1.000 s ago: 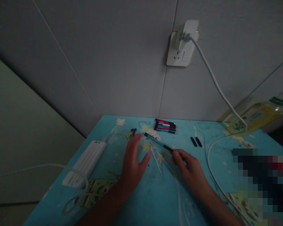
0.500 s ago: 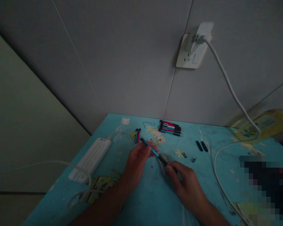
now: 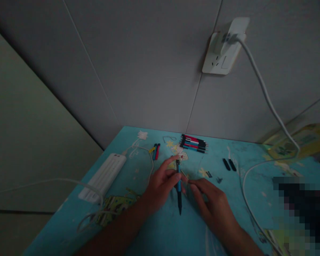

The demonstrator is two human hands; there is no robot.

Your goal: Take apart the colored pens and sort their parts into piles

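My left hand (image 3: 165, 181) pinches a blue pen (image 3: 179, 186) with a black grip between thumb and fingers. The pen stands nearly upright in view, its black tip pointing down toward me, and the index finger is stretched out past it. Just right of the pen, my right hand (image 3: 209, 199) has its thumb and forefinger pressed together. A thin pale sliver shows by those fingertips, but I cannot make out whether they hold it. Beyond the hands lies a row of several red, blue and white pens (image 3: 194, 144). Small black pieces (image 3: 209, 174) lie to the right.
On the blue patterned tablecloth (image 3: 138, 170), blue and red barrels (image 3: 156, 152) lie left of the row. Two black grips (image 3: 229, 164) lie right. A white power strip (image 3: 104, 177), a cable (image 3: 244, 181) and a yellow bottle (image 3: 296, 144) are around. A socket (image 3: 216, 64) is on the wall.
The blue pen has turned from slanting to nearly upright, its tip now toward me. My right fingers have come off its lower end, and my left index finger has stretched out.
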